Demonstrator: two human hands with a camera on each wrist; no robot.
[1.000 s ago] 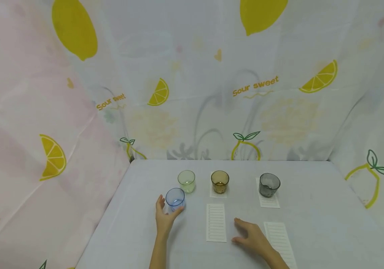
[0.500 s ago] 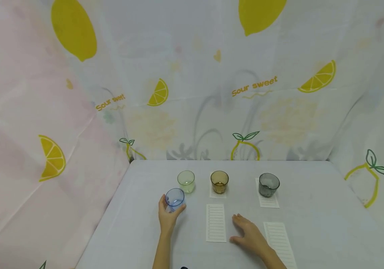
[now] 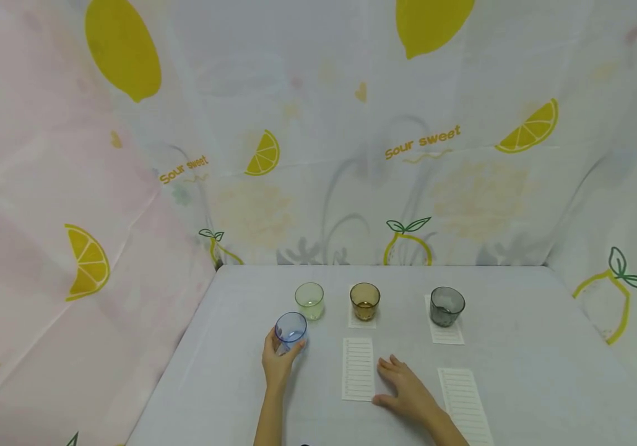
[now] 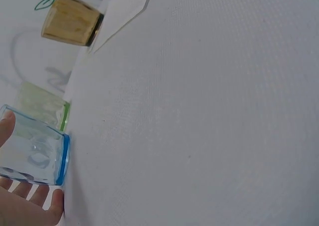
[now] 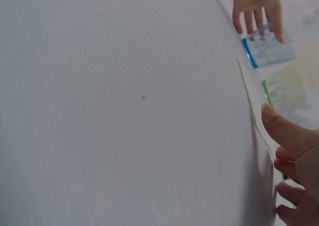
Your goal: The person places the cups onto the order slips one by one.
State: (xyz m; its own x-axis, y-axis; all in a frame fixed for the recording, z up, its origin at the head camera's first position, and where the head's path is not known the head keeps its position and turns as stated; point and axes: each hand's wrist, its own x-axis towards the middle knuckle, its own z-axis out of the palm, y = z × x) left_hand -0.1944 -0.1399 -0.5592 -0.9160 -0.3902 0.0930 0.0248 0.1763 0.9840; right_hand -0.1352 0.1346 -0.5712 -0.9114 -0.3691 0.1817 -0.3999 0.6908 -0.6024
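My left hand [image 3: 277, 368] holds a blue glass cup [image 3: 291, 331] at the left of the table, thumb on one side and fingers on the other. The left wrist view shows the blue cup's thick base down at the white cloth. Just behind it stands a pale green glass cup [image 3: 309, 302]. My right hand [image 3: 410, 393], fingers loosely spread and holding nothing, is low over the table. Its fingertips and thumb tip are at the right edge of a lined paper strip [image 3: 358, 370]; whether they touch it I cannot tell.
Toward the back, an amber glass cup [image 3: 365, 302] and a grey glass cup [image 3: 447, 307] each stand on a paper strip. Another lined strip [image 3: 465, 402] lies right of my right forearm. Lemon-printed cloth walls [image 3: 324, 204] enclose the white table [image 3: 530, 347].
My right hand has moved left, up to the edge of the middle paper strip. My left hand has closed in nearer around the blue cup, which stays in place.
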